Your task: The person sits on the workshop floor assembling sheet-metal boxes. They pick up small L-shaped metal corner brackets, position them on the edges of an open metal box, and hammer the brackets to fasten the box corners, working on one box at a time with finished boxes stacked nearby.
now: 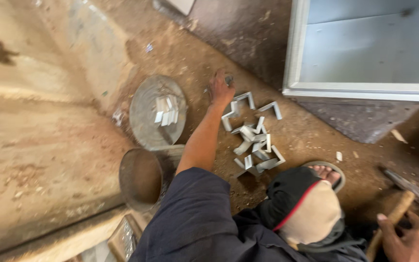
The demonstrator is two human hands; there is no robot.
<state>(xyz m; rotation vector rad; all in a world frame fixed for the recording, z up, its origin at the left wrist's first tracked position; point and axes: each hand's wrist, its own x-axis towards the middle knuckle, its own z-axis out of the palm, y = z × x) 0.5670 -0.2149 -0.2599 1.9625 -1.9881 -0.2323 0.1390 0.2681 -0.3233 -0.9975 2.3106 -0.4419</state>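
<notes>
The left hand [220, 89] is stretched out along a bare forearm to the dirt floor [311, 131], where it is closed around a small dark object (too blurred to be identified) just beside a heap of bent metal brackets [254, 140]. The brackets are scattered in a loose pile, some overlapping, between the hand and a sandalled foot [327, 173]. The right hand [406, 237] is seen at the lower right corner, wrapped around the wooden handle [393, 218] of a hammer, whose head [403, 183] is rested on the ground. To the left of the outstretched arm a round metal lid [146, 111] is laid flat, with a few small pale metal pieces [167, 111] piled on it. Below the lid a round tin [139, 179] is tipped on its side. A grey metal cabinet [294, 53] is stood at the upper right, well apart from the brackets. A dark sleeve [190, 213] and a bent knee are seen at the bottom.
</notes>
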